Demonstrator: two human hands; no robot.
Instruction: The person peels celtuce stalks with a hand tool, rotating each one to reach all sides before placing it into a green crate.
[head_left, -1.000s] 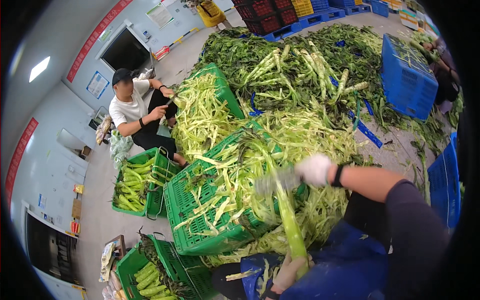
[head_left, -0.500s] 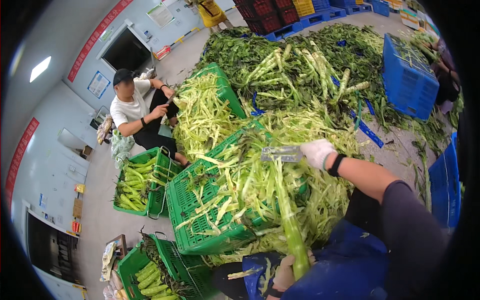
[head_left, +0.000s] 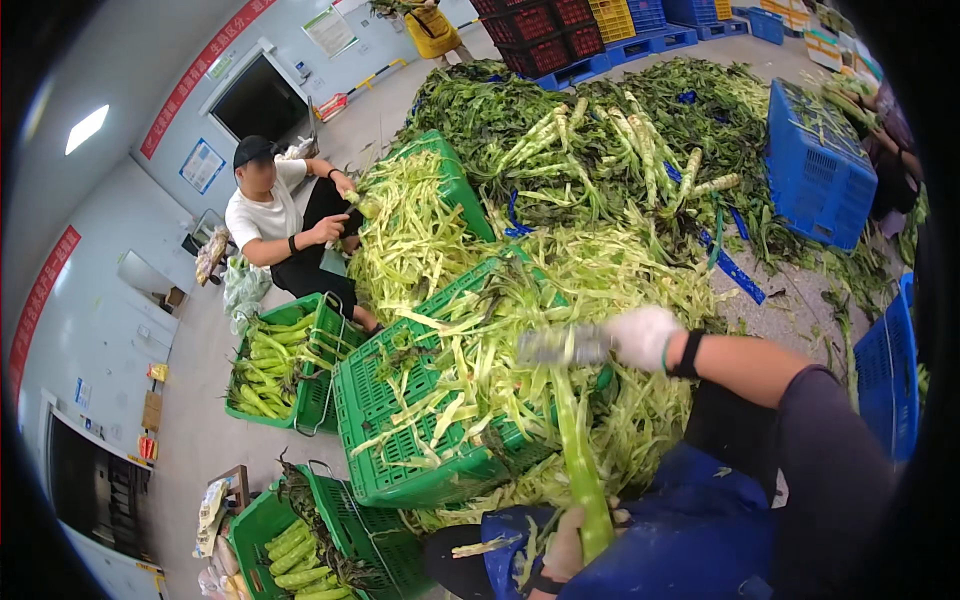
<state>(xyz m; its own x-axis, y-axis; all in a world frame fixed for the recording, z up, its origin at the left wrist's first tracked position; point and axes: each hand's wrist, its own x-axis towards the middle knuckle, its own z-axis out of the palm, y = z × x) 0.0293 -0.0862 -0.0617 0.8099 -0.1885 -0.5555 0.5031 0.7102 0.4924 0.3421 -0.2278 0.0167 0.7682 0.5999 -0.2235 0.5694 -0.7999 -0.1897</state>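
Left hand [head_left: 565, 545] clenched round the lower end of the stalk [head_left: 580, 460], low against the blue apron [head_left: 690, 540]. Stalk's long axis runs up and away from the body, top end over the near green crate [head_left: 400, 440]. Right hand [head_left: 640, 338], white glove, grips a blurred tool [head_left: 560, 345] at the stalk's top. Right hand is nearer the tip; peelings [head_left: 470, 370] heaped in the crate below.

Pale green stalk [head_left: 578, 455], white-gloved right hand [head_left: 643, 337], green crate [head_left: 400, 440], blue crate [head_left: 815, 165], blue apron [head_left: 690, 540].
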